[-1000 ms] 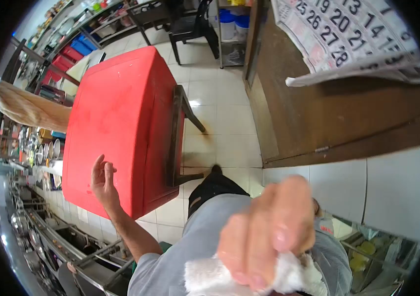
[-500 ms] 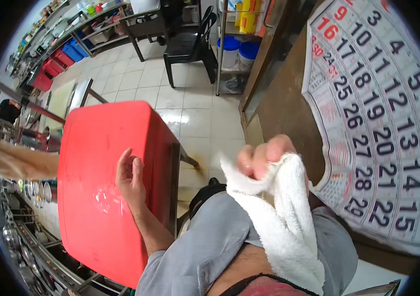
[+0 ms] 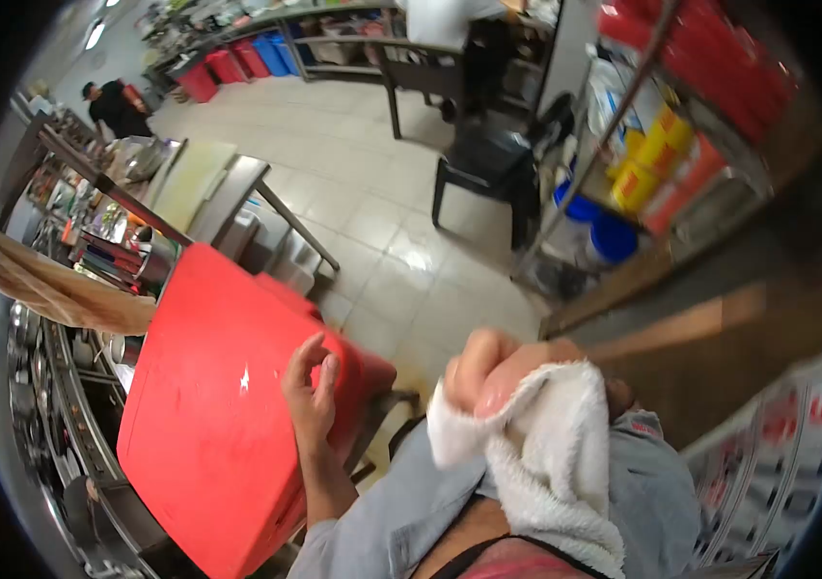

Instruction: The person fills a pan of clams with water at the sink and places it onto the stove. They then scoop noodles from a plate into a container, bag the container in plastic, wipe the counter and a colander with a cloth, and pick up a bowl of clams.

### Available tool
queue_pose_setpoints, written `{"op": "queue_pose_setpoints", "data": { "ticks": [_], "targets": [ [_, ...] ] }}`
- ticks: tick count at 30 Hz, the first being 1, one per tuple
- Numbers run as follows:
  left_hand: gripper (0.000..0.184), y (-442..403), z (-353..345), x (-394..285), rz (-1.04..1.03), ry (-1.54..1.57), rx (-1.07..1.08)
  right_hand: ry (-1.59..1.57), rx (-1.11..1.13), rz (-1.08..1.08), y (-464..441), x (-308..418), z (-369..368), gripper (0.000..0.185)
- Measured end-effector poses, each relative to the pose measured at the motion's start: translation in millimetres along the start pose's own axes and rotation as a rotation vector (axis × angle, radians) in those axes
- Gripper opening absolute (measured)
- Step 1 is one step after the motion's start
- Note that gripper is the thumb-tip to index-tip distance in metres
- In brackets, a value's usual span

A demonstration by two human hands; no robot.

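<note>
A white terry towel hangs from my right hand, whose fingers are wrapped round its upper part in front of my chest. The towel's lower end drapes down against my grey clothing. My left hand is held above the near side of a large red lidded box. Its fingers are loosely curved, with the thumb apart, and nothing is in them. Whether that hand touches the box cannot be made out.
A black plastic chair stands ahead on the tiled floor. Shelving with yellow packages and blue-lidded tubs is at right. A wall calendar hangs lower right. A person in black stands far left near a metal table.
My view has swung to the right and up, so more of the shelving and kitchen shows and less of the calendar. The towel stays in my right hand; my left hand remains empty.
</note>
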State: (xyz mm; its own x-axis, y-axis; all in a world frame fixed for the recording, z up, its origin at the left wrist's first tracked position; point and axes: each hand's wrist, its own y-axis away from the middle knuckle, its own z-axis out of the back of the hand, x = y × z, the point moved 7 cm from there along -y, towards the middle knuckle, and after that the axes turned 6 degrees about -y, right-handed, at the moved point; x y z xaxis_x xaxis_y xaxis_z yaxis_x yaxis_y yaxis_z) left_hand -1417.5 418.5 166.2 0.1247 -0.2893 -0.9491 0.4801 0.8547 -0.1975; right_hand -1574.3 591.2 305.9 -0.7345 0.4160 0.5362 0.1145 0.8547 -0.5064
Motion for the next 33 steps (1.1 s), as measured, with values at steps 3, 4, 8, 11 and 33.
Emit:
{"op": "queue_pose_setpoints", "data": {
  "ticks": [3,4,8,11,33],
  "targets": [
    [0.027,-31,-19,-5,0.008,-0.016,-0.116,-0.017,0.160,-0.075,-52,50,22,0.032],
    [0.027,-41,-26,-13,0.017,-0.010,-0.155,-0.113,0.144,-0.107,-69,64,30,0.031],
    [0.027,-71,-40,-9,0.073,-0.030,-0.270,-0.297,0.164,-0.098,-119,91,70,0.031],
    [0.027,-95,-49,-3,0.161,-0.013,-0.372,-0.348,0.209,-0.098,-164,92,101,0.031],
    [0.037,-521,-108,387,0.532,-0.377,0.060,-0.695,0.627,0.188,-583,14,332,0.051]
  ]
}}
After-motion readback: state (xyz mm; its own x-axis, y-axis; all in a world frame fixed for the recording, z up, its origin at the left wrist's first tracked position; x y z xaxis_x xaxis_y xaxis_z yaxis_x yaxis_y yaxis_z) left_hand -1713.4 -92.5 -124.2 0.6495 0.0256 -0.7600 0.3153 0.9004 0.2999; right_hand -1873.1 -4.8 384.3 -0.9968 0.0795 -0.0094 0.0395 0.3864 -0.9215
